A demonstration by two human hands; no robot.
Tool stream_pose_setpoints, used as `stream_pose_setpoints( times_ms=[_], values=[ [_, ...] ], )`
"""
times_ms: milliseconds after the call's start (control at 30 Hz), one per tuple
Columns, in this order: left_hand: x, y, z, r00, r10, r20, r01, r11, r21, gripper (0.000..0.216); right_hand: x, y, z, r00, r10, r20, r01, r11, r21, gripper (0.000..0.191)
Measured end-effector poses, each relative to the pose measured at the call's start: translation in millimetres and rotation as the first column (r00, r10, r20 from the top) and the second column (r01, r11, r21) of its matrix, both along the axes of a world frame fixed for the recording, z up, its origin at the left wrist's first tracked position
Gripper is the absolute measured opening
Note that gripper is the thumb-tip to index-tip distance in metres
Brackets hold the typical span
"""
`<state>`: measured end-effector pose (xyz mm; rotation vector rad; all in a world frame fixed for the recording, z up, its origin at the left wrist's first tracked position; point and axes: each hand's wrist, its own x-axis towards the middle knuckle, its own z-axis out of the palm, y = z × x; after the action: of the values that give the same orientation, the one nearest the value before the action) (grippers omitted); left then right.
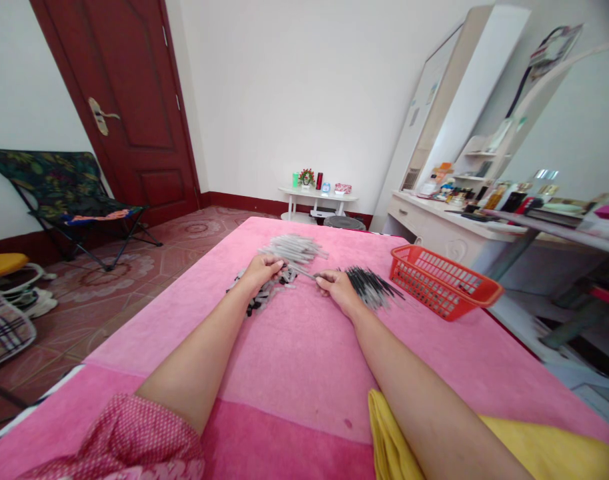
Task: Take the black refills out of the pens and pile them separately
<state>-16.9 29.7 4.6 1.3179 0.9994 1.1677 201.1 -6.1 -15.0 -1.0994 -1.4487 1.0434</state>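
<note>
On a pink cloth (pixel 294 347) lie a heap of grey pen barrels (pixel 294 248), a pile of small black caps (pixel 257 301) and a bundle of thin black refills (pixel 371 285). My left hand (pixel 261 269) is curled over the caps, fingers closed on a small piece I cannot make out. My right hand (pixel 337 285) rests beside the refills, pinching one end of a grey pen barrel (pixel 304 272) that points toward my left hand.
A red plastic basket (pixel 441 281) sits right of the refills. A white dresser (pixel 449 227) with bottles stands at the right. A small white table (pixel 317 197) is by the far wall. A folding chair (pixel 64 193) and dark red door (pixel 129 100) are left.
</note>
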Motion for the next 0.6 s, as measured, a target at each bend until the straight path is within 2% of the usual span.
stream_pose_setpoints(
  times_ms=[133, 433, 600],
  values=[
    [1.3, -3.5, 3.1, 1.000, -0.009, -0.018, 0.009, 1.000, 0.001, 0.025, -0.7, -1.2, 1.2, 1.000, -0.007, 0.018, 0.006, 1.000, 0.023, 0.019],
    [2.9, -3.0, 2.7, 0.994, 0.009, 0.112, -0.002, 0.998, -0.063, 0.025, -0.5, -0.1, 0.0, 0.999, -0.032, 0.039, 0.031, 0.999, 0.029, 0.018],
    [2.8, -2.5, 2.3, 0.993, 0.019, 0.118, -0.011, 0.998, -0.068, 0.024, -0.8, -0.7, 0.1, 0.999, -0.028, 0.034, 0.027, 0.999, 0.031, 0.020]
  ],
)
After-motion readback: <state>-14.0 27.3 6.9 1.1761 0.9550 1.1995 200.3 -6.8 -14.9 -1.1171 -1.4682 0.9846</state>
